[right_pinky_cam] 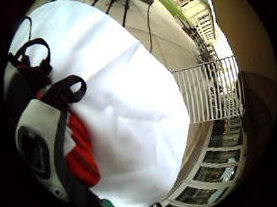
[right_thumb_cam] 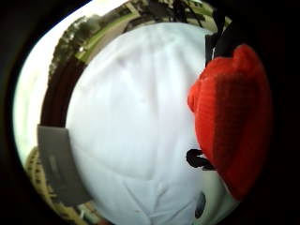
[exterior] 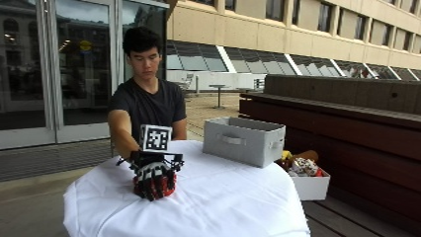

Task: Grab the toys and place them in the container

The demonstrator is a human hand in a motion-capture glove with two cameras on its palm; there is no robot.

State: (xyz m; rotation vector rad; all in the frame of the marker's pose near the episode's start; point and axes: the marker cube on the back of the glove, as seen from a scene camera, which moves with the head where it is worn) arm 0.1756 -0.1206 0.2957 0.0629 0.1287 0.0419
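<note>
The table (exterior: pixel 217 207), under its white cloth, fills the lower middle of the outside view, and the grey container (exterior: pixel 242 139) sits at its far side, well apart from the right hand (exterior: pixel 155 178). The fingers (exterior: pixel 152 187) curl round a red knitted toy (right_thumb_cam: pixel 232 117) at the lower left of that view. The toy could slip and fall on the way across; the glove hides most of it, so I cannot tell what the toy is.

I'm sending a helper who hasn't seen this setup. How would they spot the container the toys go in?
Find the round table under the white tablecloth. The grey fabric container stands at its far edge, away from the gloved right hand gripping a red toy. Unlike the white box beside the table, it is grey with a handle.
</note>
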